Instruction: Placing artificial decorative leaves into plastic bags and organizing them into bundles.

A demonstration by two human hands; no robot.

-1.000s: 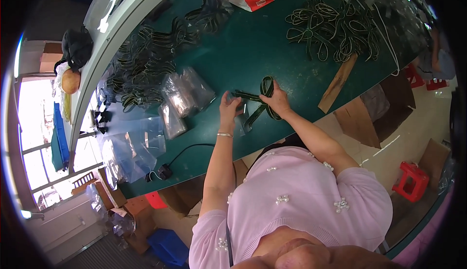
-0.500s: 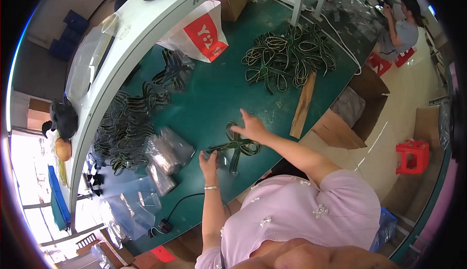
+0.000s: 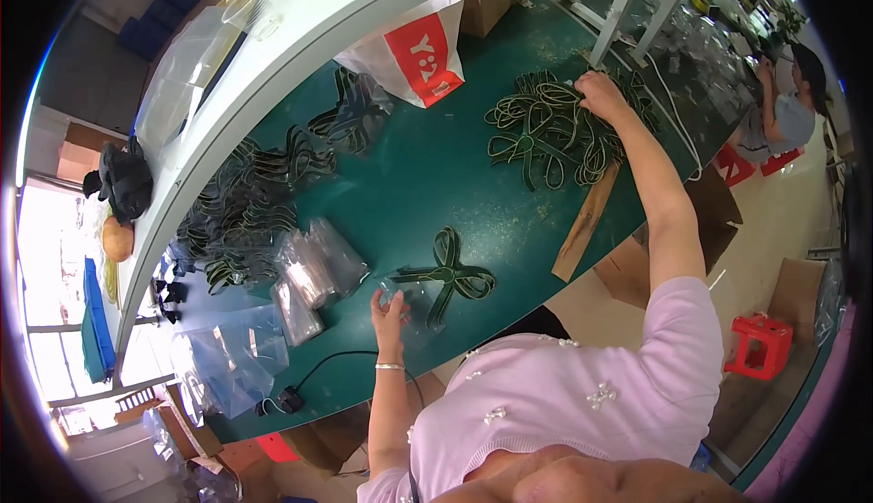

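On the green table in front of me lies a single dark looped strap bundle (image 3: 446, 274) with yellow edging, spread like a bow. My left hand (image 3: 389, 314) pinches a clear plastic bag (image 3: 416, 307) at its left side. The bag lies by the bundle's lower left strands; whether it covers any of them is hard to see. My right arm stretches to the far right, where my right hand (image 3: 600, 96) closes on a strap bundle at the top of a pile of looped strap bundles (image 3: 536, 135). The fingertips are partly hidden among the loops.
Stacks of clear bags (image 3: 314, 262) and many bagged dark straps (image 3: 241, 216) lie left. A white-and-red carrier bag (image 3: 423, 53) stands at the back under a curved white shelf (image 3: 218, 94). A wooden strip (image 3: 587, 221) lies near the right edge. Another person (image 3: 791, 103) sits far right.
My right hand has left the single strap bundle and reached far right to the pile. My left hand stays near the bundle with the clear bag. The whole view has shifted slightly.
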